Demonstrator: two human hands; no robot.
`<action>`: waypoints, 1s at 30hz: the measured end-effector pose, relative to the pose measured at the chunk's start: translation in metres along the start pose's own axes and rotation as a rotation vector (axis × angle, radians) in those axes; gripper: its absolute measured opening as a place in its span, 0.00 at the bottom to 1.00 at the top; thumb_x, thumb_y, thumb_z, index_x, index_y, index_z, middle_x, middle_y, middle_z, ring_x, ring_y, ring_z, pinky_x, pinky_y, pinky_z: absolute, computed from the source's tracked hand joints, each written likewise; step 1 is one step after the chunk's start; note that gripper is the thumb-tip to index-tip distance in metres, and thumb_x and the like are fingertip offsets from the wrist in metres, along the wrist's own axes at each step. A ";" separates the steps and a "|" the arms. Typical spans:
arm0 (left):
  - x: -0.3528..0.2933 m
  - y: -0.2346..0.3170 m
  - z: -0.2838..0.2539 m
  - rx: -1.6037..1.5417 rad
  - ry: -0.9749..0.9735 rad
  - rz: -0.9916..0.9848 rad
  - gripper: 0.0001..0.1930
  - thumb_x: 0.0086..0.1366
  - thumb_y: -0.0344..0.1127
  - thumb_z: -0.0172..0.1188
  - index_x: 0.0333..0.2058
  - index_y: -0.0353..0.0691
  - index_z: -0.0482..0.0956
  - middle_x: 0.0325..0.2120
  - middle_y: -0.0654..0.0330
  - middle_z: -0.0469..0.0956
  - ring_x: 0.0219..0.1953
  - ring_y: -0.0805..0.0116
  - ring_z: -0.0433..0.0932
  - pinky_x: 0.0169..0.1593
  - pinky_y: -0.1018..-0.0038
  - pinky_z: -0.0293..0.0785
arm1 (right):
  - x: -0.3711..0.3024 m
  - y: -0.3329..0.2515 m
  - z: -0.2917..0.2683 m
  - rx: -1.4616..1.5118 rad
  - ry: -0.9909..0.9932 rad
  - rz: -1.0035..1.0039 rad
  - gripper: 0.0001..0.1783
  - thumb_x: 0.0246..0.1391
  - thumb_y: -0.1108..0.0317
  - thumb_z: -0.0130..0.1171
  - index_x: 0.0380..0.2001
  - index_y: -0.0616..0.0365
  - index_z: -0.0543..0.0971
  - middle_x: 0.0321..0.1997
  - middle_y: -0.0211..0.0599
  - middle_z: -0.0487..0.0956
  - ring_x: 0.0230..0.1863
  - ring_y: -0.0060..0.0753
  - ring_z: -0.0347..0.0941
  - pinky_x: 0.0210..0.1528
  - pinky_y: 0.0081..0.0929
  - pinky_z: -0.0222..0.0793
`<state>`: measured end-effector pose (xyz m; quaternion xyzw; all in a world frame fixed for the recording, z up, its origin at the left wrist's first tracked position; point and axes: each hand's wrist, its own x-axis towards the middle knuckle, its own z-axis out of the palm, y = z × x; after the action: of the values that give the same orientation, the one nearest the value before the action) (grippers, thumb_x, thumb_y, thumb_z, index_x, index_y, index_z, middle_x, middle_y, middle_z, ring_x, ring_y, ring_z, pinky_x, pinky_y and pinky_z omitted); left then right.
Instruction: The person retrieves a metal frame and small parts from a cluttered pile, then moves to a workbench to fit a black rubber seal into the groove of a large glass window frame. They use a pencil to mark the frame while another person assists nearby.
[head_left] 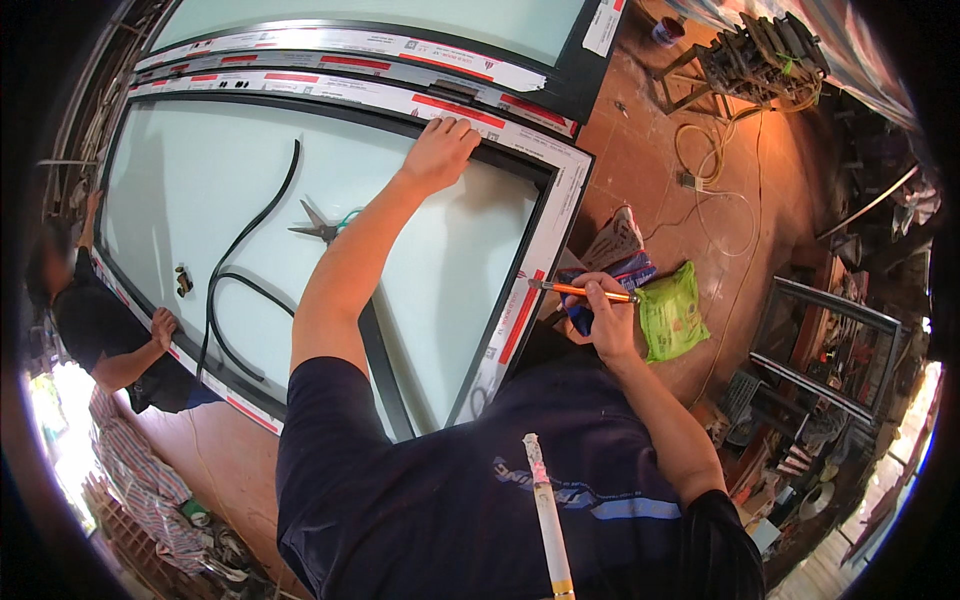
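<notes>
A large glazed window frame (530, 290), dark with white and red protective film, lies before me around pale glass (180, 170). My left hand (440, 155) is on its far bar, fingers curled over the black inner edge. My right hand (608, 318) grips a slim orange-handled tool (590, 292) with dark ends, held over the frame's right side; its exact kind is unclear. On the glass lie scissors (316, 226), partly hidden by my left forearm, and a loose, curving black rubber strip (245, 235). A small dark-and-brass piece (183, 281) is near the left side.
A co-worker (110, 330) stands at the left with hands on the frame's edge. Another framed pane (400, 45) lies beyond. On the floor are a green packet (672, 312), a hose (700, 150) and a metal stand (765, 60). A cigarette (548, 520) juts into view below.
</notes>
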<state>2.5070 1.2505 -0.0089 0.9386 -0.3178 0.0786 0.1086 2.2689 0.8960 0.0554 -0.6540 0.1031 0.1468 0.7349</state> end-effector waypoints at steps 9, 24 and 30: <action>0.025 -0.001 -0.021 0.046 -0.257 -0.031 0.16 0.56 0.29 0.71 0.44 0.41 0.81 0.48 0.56 0.80 0.56 0.53 0.79 0.60 0.55 0.77 | -0.001 -0.002 -0.005 0.000 0.030 0.000 0.12 0.79 0.66 0.54 0.46 0.63 0.83 0.39 0.33 0.85 0.39 0.21 0.81 0.46 0.23 0.77; 0.018 0.015 -0.005 0.064 -0.186 -0.158 0.16 0.59 0.27 0.67 0.46 0.44 0.84 0.50 0.56 0.82 0.56 0.51 0.81 0.58 0.52 0.78 | -0.006 0.001 -0.008 0.023 0.070 -0.044 0.10 0.77 0.67 0.59 0.39 0.60 0.80 0.34 0.27 0.80 0.34 0.17 0.75 0.39 0.21 0.72; 0.010 0.017 0.008 -0.019 0.021 -0.177 0.07 0.64 0.34 0.61 0.36 0.43 0.86 0.41 0.52 0.84 0.49 0.47 0.84 0.52 0.48 0.79 | -0.008 0.001 -0.003 -0.080 0.030 -0.067 0.11 0.77 0.64 0.59 0.40 0.60 0.79 0.31 0.28 0.79 0.33 0.22 0.75 0.38 0.23 0.71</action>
<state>2.5044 1.2295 -0.0115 0.9611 -0.2334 0.0754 0.1271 2.2613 0.8921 0.0572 -0.6881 0.0864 0.1162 0.7110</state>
